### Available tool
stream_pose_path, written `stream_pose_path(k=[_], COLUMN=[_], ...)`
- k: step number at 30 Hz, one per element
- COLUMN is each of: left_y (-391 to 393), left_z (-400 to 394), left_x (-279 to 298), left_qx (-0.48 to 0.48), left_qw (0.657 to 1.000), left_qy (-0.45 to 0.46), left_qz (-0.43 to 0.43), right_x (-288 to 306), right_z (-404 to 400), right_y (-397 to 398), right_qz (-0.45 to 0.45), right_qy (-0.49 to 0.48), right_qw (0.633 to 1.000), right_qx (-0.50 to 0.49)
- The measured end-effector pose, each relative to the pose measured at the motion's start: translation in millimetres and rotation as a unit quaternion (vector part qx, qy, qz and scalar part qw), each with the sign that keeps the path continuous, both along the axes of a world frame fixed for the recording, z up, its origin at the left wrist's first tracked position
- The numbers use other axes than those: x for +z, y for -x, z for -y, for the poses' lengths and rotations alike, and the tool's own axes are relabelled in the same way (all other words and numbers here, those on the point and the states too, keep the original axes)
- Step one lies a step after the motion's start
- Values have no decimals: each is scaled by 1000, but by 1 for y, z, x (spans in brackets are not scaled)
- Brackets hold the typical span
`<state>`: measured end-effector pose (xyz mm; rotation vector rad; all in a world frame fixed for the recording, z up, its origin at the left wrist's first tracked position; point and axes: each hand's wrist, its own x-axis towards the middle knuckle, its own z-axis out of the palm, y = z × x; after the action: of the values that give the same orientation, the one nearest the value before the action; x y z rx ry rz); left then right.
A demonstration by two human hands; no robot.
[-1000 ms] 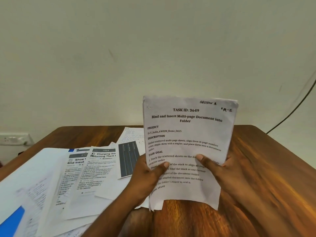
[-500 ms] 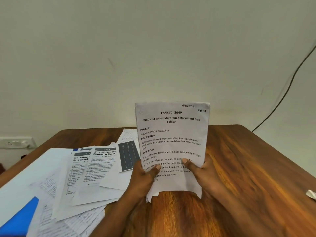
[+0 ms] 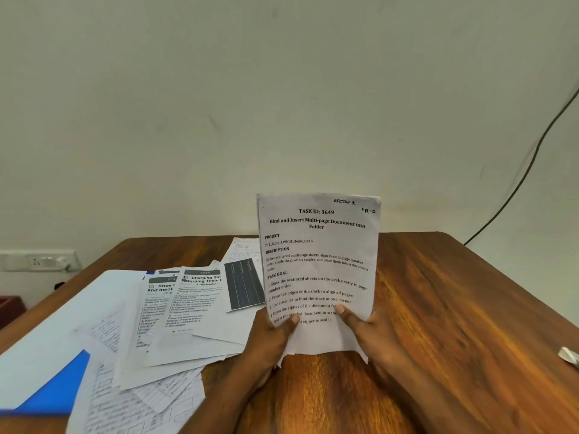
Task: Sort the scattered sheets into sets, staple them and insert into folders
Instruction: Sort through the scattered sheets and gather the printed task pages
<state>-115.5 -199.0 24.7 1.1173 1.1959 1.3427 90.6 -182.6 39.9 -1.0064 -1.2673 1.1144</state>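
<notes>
I hold a set of printed sheets point(image 3: 319, 264) upright over the wooden table point(image 3: 454, 308), its lower edge close to the tabletop. The top page reads "TASK ID: 3649". My left hand point(image 3: 269, 339) grips its lower left part, thumb on the front. My right hand point(image 3: 366, 333) grips the lower right part in the same way. Loose printed and handwritten sheets point(image 3: 181, 311) lie fanned out and overlapping on the table's left half. A white and blue folder point(image 3: 53, 371) lies at the far left, partly under them.
A small white object point(image 3: 568, 355) lies at the table's right edge, cut off by the frame. A wall socket point(image 3: 40, 261) is at the back left. A black cable point(image 3: 526, 170) runs down the wall at the right.
The held set has moved away from me and to the left, and now looks smaller and more upright. Both hands keep their grip. The white object at the right edge has come into view.
</notes>
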Motion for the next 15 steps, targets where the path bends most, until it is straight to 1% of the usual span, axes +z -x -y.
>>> stream_pose_path(k=[5,9,15], left_y=[2,0,-2], left_z=[4,8,17], left_x=[-1,-4,0], left_qx=[-4,-5,-14], left_qw=[1000,999,998], left_qy=[7,12,6], left_qz=[-12,-30,-54], right_x=[2,-6,1], right_z=[1,8,13], right_y=[-3,-2,-11], right_qz=[-5,4,32], right_qy=[9,19,18], right_qw=[1000,1000,999], right_qx=[6,6,13])
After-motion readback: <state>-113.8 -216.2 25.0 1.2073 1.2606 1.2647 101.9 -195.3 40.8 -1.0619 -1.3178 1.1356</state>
